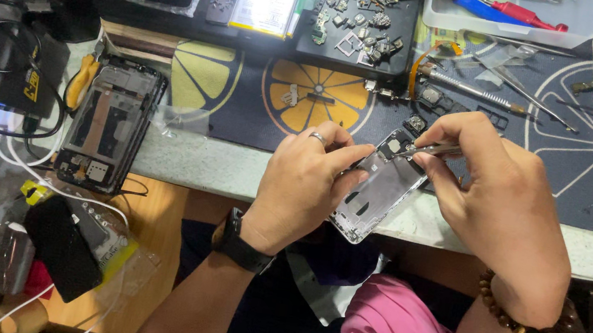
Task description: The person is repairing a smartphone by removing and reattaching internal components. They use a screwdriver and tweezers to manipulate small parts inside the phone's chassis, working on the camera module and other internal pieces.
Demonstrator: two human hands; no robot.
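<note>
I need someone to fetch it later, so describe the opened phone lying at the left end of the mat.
Start at the dark work mat printed with yellow citrus slices. At its left end, past the last slice, lies an opened phone frame, black-rimmed, insides up. Unlike the silvery phone body held in the left hand, nobody touches it.

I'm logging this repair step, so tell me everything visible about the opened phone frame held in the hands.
The phone frame is a slim silvery rectangular shell, opened so its pale, metal-looking inside faces up, with dark cut-outs and a darker block of small parts at its far end. It is tilted diagonally above the table's near edge. The left hand grips its left side, thumb on the inner face. The right hand holds thin metal tweezers, whose tips meet the frame's far end.
</note>
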